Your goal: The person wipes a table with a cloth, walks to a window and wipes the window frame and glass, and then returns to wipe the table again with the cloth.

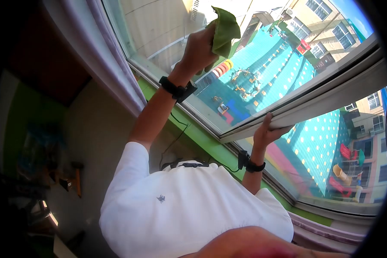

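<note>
My left hand [198,50] is raised at the upper middle, its fingers closed on a folded green cloth [226,33] in front of the window glass [159,32]. Lower and to the right, my right hand [268,132] grips the edge of the white window frame [307,98], thumb on one side and fingers partly hidden behind it. Both wrists wear black bands with small devices attached.
A pale curtain [105,56] hangs at the left of the window. The green sill [193,129] runs below the glass, with a black cable [175,139] near it. Outside are a turquoise play yard [284,69] and buildings. Dim objects stand at the lower left.
</note>
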The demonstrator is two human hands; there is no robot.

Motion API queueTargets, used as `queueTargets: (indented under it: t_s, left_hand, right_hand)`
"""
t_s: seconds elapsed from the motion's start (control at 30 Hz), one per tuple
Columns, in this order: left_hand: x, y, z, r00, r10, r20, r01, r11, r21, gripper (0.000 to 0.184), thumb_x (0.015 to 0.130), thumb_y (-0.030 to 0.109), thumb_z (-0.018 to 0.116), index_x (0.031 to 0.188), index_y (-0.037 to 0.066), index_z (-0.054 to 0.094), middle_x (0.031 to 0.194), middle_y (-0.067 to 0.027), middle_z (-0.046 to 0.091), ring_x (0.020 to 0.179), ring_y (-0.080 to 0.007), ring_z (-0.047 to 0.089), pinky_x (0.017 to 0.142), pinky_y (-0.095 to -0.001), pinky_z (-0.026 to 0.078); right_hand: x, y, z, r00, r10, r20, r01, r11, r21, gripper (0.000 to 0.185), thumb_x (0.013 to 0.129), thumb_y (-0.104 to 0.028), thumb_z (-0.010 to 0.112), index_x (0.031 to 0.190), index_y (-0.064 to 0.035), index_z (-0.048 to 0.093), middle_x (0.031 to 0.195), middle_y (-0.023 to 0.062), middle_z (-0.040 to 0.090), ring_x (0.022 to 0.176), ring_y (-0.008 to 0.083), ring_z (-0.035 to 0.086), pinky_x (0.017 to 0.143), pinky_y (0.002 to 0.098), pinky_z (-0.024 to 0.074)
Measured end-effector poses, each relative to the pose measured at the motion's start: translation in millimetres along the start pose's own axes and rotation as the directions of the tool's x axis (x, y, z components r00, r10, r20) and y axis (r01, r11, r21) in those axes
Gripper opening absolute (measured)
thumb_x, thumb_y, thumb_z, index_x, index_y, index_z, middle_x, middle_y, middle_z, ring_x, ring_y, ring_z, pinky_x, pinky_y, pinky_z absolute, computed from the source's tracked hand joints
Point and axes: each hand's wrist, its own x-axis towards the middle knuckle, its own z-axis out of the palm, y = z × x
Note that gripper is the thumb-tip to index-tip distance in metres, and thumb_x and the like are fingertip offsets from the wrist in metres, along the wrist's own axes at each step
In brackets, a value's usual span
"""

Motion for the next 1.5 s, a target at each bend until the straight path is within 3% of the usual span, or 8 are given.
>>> queueTargets:
  t_s: [0.23,0.33,0.5,0.63,0.83,1.2,1.3,1.5]
  left_hand:
    - [14,-40,-26,0.971,-0.201,-0.132,0.213,0.973,0.086,0.012,0.083,0.013,0.067,0.084,0.002,0.063,0.061,-0.0041,0.063,0.053,-0.0131,0.063,0.049,-0.0250,0.050]
    - [0,-44,-5,0.894,0.447,-0.020,-0.422,0.858,0.293,0.015,0.074,0.015,0.075,0.081,0.005,0.064,0.077,-0.0080,0.066,0.070,-0.0243,0.066,0.063,-0.0304,0.053]
    - [15,21,-3,0.834,0.374,0.406,-0.485,0.848,0.215,0.032,0.070,0.016,0.070,0.097,0.015,0.053,0.084,-0.0036,0.063,0.074,-0.0244,0.064,0.061,-0.0343,0.052]
    - [-45,31,0,0.810,-0.319,0.492,0.379,0.925,-0.024,0.020,0.088,0.020,0.058,0.102,0.007,0.054,0.084,-0.0107,0.064,0.071,-0.0275,0.064,0.062,-0.0348,0.050]
    - [-141,-6,43,0.683,-0.730,-0.016,0.706,0.666,-0.239,0.025,0.095,0.024,0.051,0.103,0.001,0.056,0.069,-0.0068,0.061,0.059,-0.0126,0.057,0.055,-0.0283,0.045]
    - [-175,87,130,0.893,-0.447,-0.053,0.426,0.878,-0.220,0.023,0.086,0.000,0.055,0.105,0.006,0.042,0.098,-0.0051,0.051,0.085,-0.0122,0.053,0.074,-0.0267,0.044]
    - [-213,86,140,0.817,-0.575,-0.036,0.549,0.795,-0.258,0.025,0.087,0.004,0.056,0.107,0.006,0.041,0.100,-0.0044,0.050,0.082,-0.0120,0.052,0.074,-0.0285,0.044]
    - [-300,70,156,0.051,-0.971,0.234,0.977,0.000,-0.212,0.029,0.096,0.032,0.046,0.111,0.007,0.048,0.097,-0.0021,0.053,0.078,-0.0101,0.050,0.073,-0.0290,0.045]
  right_hand:
    - [1,5,0,1.000,-0.024,0.003,0.024,0.999,0.035,0.079,0.086,-0.016,0.064,0.139,0.0085,0.010,0.135,0.0255,0.032,0.118,0.0291,0.043,0.098,0.0403,0.0370]
    - [-1,7,-4,0.999,-0.004,0.034,0.005,1.000,-0.005,0.079,0.087,-0.016,0.064,0.139,0.0084,0.009,0.135,0.0252,0.032,0.117,0.0286,0.043,0.098,0.0398,0.0373]
    - [-2,4,-7,0.995,-0.015,0.095,0.023,0.995,-0.093,0.082,0.086,-0.016,0.064,0.140,0.0076,0.007,0.138,0.0252,0.027,0.120,0.0285,0.040,0.098,0.0399,0.0369]
    - [2,4,-5,0.995,-0.058,0.082,0.066,0.992,-0.103,0.084,0.086,-0.018,0.064,0.140,0.0068,0.005,0.138,0.0254,0.026,0.121,0.0313,0.038,0.099,0.0420,0.0363]
    - [2,10,-8,0.992,-0.027,0.125,0.033,0.999,-0.041,0.090,0.085,-0.020,0.067,0.140,0.0058,0.001,0.136,0.0270,0.024,0.121,0.0351,0.037,0.101,0.0472,0.0353]
    - [2,22,-20,0.973,-0.038,0.227,0.034,0.999,0.022,0.084,0.082,-0.014,0.068,0.137,0.0045,0.007,0.127,0.0257,0.027,0.114,0.0369,0.040,0.092,0.0513,0.0401]
    - [3,27,-21,0.972,0.008,0.234,-0.034,0.994,0.107,0.081,0.081,-0.014,0.069,0.135,0.0046,0.012,0.124,0.0238,0.029,0.112,0.0364,0.040,0.091,0.0508,0.0403]
    - [-2,28,-21,0.979,-0.011,0.201,-0.019,0.989,0.148,0.081,0.082,-0.014,0.069,0.137,0.0041,0.014,0.127,0.0226,0.031,0.114,0.0378,0.040,0.089,0.0512,0.0392]
